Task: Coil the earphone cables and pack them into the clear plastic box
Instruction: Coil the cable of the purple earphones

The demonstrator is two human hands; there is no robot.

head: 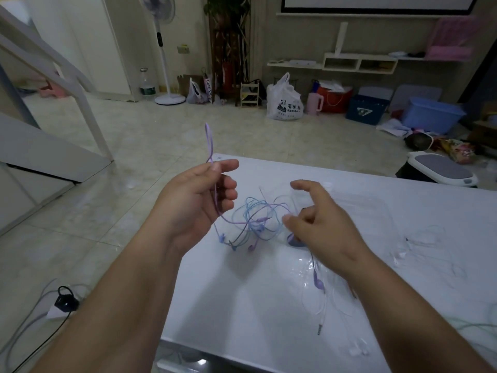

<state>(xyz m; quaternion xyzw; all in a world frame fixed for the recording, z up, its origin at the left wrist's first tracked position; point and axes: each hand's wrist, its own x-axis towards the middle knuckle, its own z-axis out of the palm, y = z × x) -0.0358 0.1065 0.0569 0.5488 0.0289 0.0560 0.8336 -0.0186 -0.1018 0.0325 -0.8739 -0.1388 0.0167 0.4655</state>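
Left hand [199, 195] pinches purple cable [209, 141], loop up at 12 o'clock. Right hand [317, 224] hovers over tangle [252, 219]; grip indeterminate. Clear box [371, 208] at tangle's 3 o'clock. Draw strand free slowly, then coil.

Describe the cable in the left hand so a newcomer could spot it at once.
Near the far-left corner of the white table, the left hand is raised. A purple cable runs through its curled fingers and loops up above the hand. It alone stands in the air; the blue tangle and white cables rest on the table.
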